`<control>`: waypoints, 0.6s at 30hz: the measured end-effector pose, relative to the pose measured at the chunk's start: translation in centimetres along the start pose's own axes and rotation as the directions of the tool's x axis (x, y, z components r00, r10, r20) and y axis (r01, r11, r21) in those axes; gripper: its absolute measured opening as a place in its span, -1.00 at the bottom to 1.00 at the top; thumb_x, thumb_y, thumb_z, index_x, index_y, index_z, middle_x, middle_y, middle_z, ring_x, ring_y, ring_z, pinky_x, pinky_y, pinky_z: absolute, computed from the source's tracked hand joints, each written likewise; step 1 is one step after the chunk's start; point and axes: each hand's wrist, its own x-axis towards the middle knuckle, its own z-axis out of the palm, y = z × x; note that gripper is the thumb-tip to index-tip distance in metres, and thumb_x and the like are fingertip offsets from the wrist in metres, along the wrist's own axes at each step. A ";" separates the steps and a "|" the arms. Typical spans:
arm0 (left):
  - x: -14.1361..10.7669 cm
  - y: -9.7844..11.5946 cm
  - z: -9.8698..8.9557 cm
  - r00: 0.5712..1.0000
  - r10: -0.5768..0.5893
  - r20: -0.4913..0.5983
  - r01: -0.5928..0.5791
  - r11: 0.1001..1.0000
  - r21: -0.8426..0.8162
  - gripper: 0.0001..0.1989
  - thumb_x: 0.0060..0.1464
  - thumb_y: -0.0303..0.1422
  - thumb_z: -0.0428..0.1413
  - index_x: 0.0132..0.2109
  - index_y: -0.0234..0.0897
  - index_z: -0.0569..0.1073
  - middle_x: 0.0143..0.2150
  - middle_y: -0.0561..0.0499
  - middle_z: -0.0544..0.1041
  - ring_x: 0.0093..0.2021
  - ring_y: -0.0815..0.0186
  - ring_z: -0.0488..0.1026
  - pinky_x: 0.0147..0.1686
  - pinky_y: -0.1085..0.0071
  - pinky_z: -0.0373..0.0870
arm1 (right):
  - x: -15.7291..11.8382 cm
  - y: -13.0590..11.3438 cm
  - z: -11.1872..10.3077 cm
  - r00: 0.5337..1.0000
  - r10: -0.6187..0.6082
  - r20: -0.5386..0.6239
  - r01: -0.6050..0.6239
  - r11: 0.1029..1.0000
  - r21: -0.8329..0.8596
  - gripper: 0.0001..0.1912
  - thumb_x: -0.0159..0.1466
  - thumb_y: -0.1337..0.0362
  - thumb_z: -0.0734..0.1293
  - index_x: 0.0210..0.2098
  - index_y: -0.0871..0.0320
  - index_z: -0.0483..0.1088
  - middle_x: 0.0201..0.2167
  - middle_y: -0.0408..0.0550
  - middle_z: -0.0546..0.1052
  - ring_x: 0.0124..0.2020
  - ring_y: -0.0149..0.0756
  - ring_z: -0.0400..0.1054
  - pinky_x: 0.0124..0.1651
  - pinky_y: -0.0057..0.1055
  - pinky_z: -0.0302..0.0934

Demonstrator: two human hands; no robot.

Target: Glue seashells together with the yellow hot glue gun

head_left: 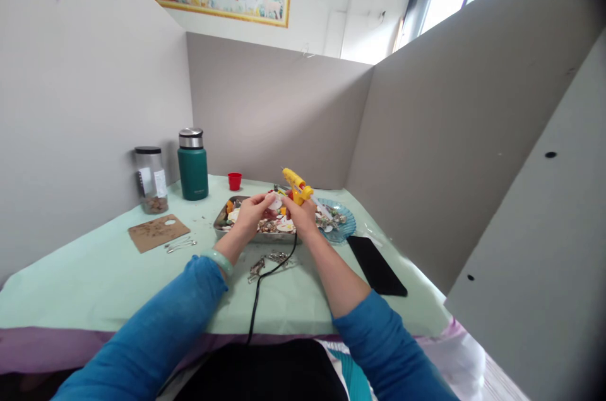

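Observation:
Over the front of a metal tray (279, 238) heaped with small mixed pieces, my left hand (254, 214) pinches a small white disc (275, 201). My right hand (303, 214) is wrapped round a yellow glue gun (297, 184), whose nozzle points up and to the left. The fingertips of my right hand are close to the disc; whether they touch it is too small to tell. A black cord (258, 297) runs from below my right hand to the table's front edge. Small metal pins (258, 267) lie in a pile under my wrists.
A blue plate (349, 227) of small parts and a black phone-like slab (377, 266) lie at the right. Further left are a brown card (156, 235), metal pins (180, 244), a jar (154, 183), a green bottle (193, 170) and a red cup (235, 182). Grey partitions (279, 110) enclose the table.

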 end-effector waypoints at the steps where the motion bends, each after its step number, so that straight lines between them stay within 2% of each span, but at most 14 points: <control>1: 0.0 0.0 0.0 1.000 0.002 0.002 -0.002 1.000 0.001 -0.59 -0.19 -0.15 0.27 -0.27 -0.43 0.51 -0.41 -0.04 0.50 -0.57 0.44 0.40 -0.50 0.45 0.42 | 0.0 0.0 0.0 1.000 -0.002 0.000 0.002 1.000 -0.002 -0.76 0.01 0.19 0.36 -0.33 0.14 0.36 -0.65 -0.25 0.32 -0.72 -0.50 0.14 -0.63 -0.49 0.10; 18: 0.0 0.2 0.0 1.000 0.002 -0.007 -0.002 1.000 0.001 -0.58 -0.21 -0.15 0.28 -0.28 -0.43 0.53 -0.40 -0.06 0.52 -0.56 0.43 0.41 -0.51 0.45 0.42 | 0.0 0.0 0.0 1.000 -0.012 0.010 0.012 0.999 -0.043 -0.71 0.01 0.15 0.35 -0.30 0.16 0.37 -0.68 -0.30 0.31 -0.71 -0.49 0.15 -0.60 -0.51 0.11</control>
